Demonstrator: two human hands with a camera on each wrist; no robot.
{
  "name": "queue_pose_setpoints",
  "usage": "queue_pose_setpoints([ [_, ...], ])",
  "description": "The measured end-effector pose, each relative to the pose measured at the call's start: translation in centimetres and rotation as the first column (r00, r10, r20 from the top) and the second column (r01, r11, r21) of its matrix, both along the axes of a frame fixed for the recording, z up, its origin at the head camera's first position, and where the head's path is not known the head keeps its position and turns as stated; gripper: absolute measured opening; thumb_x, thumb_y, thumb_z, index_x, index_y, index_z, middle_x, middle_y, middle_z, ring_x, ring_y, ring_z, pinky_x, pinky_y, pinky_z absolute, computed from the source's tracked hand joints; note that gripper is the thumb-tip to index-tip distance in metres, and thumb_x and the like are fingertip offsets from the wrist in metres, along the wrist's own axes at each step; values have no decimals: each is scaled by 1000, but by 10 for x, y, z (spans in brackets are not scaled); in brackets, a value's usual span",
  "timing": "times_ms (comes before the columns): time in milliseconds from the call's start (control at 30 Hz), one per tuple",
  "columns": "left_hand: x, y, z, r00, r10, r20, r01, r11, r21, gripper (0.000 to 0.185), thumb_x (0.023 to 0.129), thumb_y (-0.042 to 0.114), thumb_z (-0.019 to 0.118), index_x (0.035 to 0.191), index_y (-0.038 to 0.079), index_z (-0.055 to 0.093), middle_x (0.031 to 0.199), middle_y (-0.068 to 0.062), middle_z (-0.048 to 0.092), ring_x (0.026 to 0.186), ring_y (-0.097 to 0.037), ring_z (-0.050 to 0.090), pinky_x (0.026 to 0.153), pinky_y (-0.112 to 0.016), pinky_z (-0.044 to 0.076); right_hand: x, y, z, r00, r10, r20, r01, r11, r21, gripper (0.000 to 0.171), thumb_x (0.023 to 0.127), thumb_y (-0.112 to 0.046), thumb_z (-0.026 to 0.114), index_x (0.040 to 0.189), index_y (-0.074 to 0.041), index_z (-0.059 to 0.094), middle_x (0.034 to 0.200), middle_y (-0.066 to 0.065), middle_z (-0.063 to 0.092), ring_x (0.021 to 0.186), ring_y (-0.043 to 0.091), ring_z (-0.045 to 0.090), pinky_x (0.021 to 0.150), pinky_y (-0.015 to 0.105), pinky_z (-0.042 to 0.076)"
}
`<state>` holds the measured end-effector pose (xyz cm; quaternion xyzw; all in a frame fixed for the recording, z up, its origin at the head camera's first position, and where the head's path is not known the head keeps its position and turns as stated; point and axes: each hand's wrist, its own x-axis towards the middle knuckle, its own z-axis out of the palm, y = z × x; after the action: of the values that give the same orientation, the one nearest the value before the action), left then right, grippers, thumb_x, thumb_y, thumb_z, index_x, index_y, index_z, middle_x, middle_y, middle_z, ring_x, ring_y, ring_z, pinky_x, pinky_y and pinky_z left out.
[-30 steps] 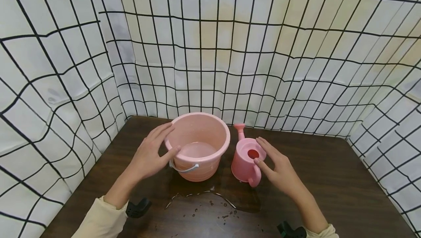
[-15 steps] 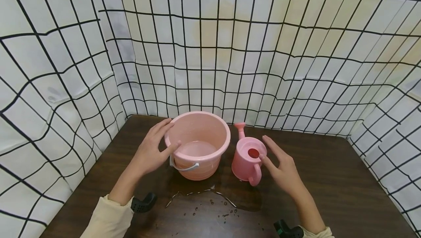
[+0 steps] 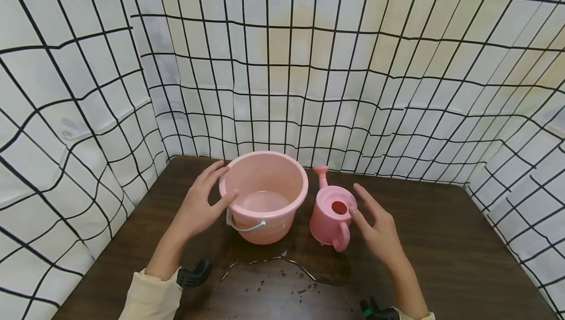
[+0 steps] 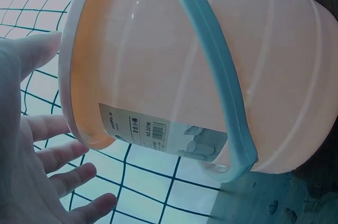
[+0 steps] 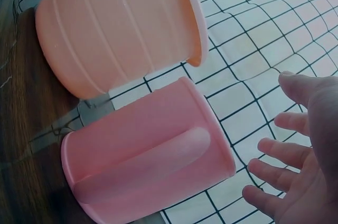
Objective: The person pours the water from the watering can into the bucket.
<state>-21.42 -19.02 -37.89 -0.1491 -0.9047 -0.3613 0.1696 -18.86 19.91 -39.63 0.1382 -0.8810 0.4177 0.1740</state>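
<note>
Near the back edge of the counter (image 3: 423, 241), the bucket (image 3: 278, 226) is smooth, softly glossy plastic; its handle (image 4: 214, 63) looks plastic too, its label (image 4: 161, 133) papery. The watering can (image 3: 323, 224) is smooth plastic. Dark wood grain covers the counter, shiny where wet. The backdrop (image 3: 344, 84) is creased, matt cloth.

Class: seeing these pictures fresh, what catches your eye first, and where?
A pale pink bucket stands out first, toward the back of the dark table, with the left hand at its rim. To its right is a deeper pink watering can, the right hand beside it. In front of both, a wet patch glints.
</note>
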Motion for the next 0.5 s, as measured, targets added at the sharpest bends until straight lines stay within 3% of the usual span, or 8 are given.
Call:
queue_pose_setpoints([
  [200, 1, 1, -2, 1000, -5, 23, 4, 1000, 7, 62, 91, 38, 63, 143, 10, 44, 156, -10, 31, 143, -37, 30, 106, -67, 32, 0, 0, -5, 1000, 2, 12, -2, 1000, -24, 54, 95, -22, 60, 147, -25, 42, 150, 4, 45, 135, 33, 47, 106, 52, 40],
  [333, 0, -1, -6, 999, -5, 35, 5, 1000, 21, 61, 92, 37, 63, 144, 11, 43, 156, -10, 31, 142, -37, 31, 106, -67, 32, -2, -1, -7, 1000, 0, -18, -1, 1000, -22, 54, 94, -19, 62, 145, -25, 45, 148, 2, 48, 135, 24, 47, 106, 33, 41],
  [500, -3, -1, -10, 999, -21, 34, 19, 998, 60, 59, 92, 33, 62, 144, 12, 43, 156, -11, 32, 143, -37, 30, 108, -67, 29, -6, -1, -8, 999, 6, -42, -7, 999, -39, 53, 93, -17, 63, 144, -21, 47, 146, 4, 50, 134, 22, 48, 103, 15, 37],
])
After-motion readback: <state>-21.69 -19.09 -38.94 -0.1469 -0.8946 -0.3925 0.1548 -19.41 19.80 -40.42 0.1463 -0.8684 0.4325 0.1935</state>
